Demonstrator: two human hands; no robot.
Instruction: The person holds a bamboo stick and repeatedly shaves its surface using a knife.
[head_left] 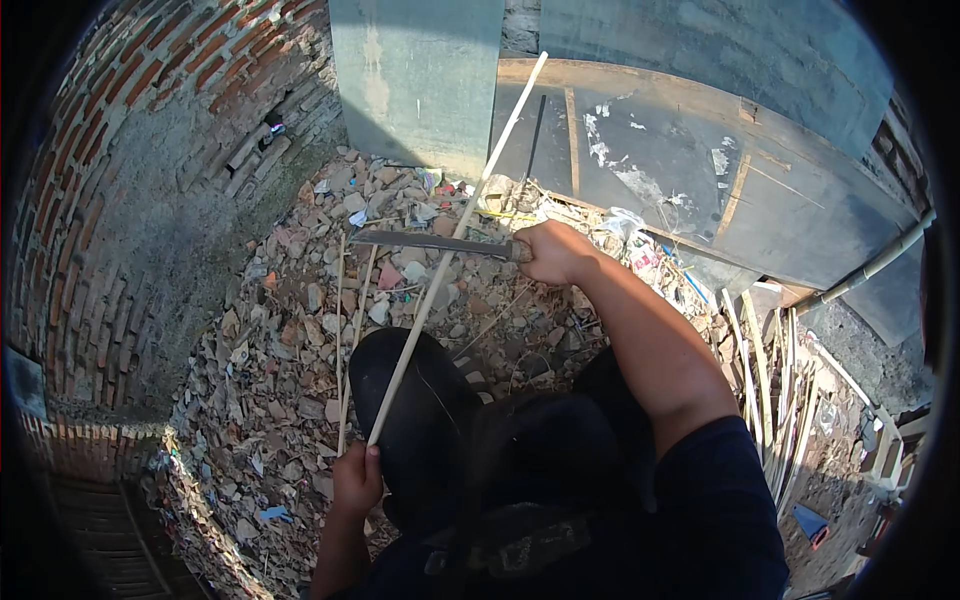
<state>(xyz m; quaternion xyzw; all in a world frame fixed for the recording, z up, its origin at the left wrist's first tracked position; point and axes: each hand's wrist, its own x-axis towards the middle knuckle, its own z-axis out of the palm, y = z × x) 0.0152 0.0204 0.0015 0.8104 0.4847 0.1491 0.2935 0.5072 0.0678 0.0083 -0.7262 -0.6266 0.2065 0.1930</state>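
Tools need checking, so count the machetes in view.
1: the machete in the right grip, crossing a long pale strip. Others could be hidden in the rubble.

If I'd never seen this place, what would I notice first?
The right hand holds a big knife, which crosses a long pale stick near the picture's middle. The left hand grips the stick's lower end. Broken rubble spreads underneath, with a brick wall at the left.

"What's hidden?"
"The left hand (357, 482) covers the lower end of the wooden strip (408, 352); the right hand (550, 252) hides part of the machete (430, 241) handle."
"That blue scrap (275, 513)?"
"Too small to identify."
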